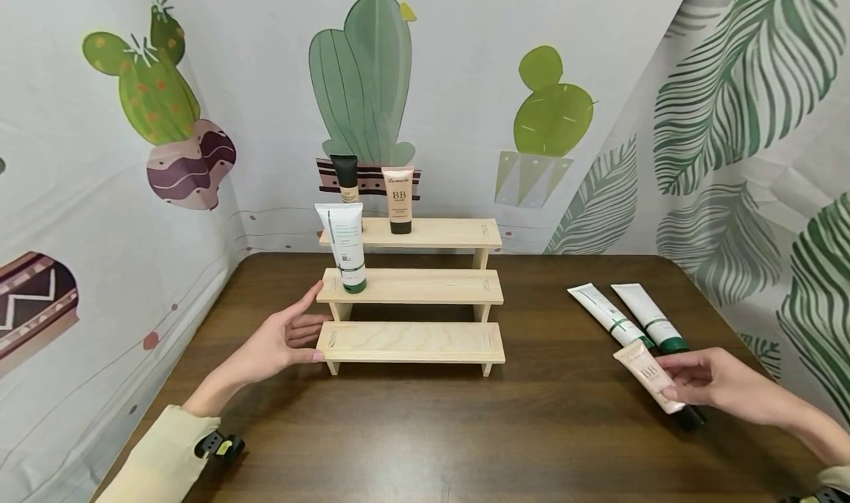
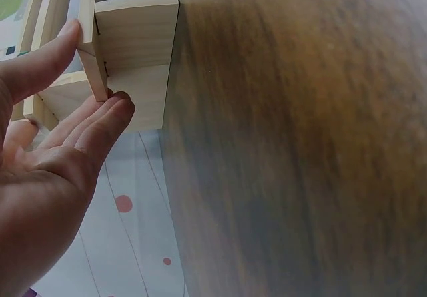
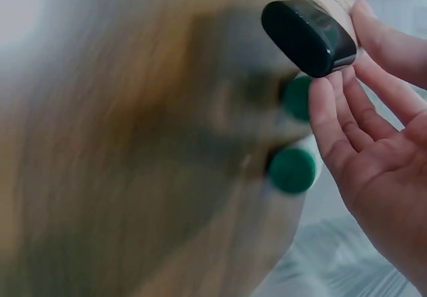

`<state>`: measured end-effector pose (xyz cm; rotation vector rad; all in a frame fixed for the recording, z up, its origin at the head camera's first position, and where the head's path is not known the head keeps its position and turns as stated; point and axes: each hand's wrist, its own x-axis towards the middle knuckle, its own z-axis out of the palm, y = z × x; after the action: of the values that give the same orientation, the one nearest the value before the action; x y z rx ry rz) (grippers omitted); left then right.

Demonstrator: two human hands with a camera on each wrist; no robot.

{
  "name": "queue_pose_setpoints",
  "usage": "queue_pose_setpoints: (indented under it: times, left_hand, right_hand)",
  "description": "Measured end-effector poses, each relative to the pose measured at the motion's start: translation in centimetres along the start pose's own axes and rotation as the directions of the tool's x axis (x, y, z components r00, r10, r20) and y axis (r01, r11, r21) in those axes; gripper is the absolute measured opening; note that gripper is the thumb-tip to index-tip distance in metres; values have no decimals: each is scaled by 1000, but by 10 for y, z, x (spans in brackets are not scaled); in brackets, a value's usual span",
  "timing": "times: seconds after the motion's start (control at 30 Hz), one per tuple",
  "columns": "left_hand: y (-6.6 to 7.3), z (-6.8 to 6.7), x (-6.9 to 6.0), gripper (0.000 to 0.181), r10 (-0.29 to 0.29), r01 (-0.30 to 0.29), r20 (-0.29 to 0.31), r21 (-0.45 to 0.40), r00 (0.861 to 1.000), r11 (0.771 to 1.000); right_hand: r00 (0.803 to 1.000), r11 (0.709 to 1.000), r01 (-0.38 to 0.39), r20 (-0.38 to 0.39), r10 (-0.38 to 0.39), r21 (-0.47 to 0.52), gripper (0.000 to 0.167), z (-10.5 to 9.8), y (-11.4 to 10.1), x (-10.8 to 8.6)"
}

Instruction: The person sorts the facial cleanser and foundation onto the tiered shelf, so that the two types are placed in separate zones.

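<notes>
My right hand (image 1: 730, 385) pinches a pale pink BB cream tube (image 1: 645, 374) with a black cap between thumb and fingers. In the right wrist view its black cap (image 3: 300, 37) faces the camera. My left hand (image 1: 272, 341) touches the left end of a three-step wooden display stand (image 1: 412, 341), its fingers fairly straight. Its thumb is at the lowest step and its index fingertip at the middle one. On the middle step stands a white tube (image 1: 347, 245) with a green cap. A pink BB tube (image 1: 400, 200) and a black-topped tube (image 1: 345, 171), partly hidden, are on the top step.
Two white tubes with green caps, a nearer one (image 1: 607, 315) and a farther one (image 1: 647, 315), lie on the brown wooden table (image 1: 425, 436) beyond my right hand. A cloth (image 1: 458, 105) printed with cacti and leaves hangs behind the table and along its sides.
</notes>
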<state>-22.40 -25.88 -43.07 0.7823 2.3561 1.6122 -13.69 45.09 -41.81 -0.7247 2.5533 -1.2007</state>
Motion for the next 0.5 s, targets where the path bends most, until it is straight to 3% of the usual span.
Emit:
queue_pose_setpoints:
  times: [0.23, 0.37, 0.5]
  left_hand:
    - [-1, 1, 0, 118, 3, -3, -4, 10, 1000, 1000]
    - [-2, 1, 0, 118, 8, -8, -4, 14, 1000, 1000]
    - [-2, 0, 1, 118, 13, -13, -6, 12, 1000, 1000]
  right_hand:
    - [991, 1000, -11, -134, 10, -11, 40, 10, -32, 23]
    - [970, 999, -25, -243, 16, -32, 43, 19, -51, 43]
    - [953, 999, -35, -302, 28, -18, 47, 24, -69, 64]
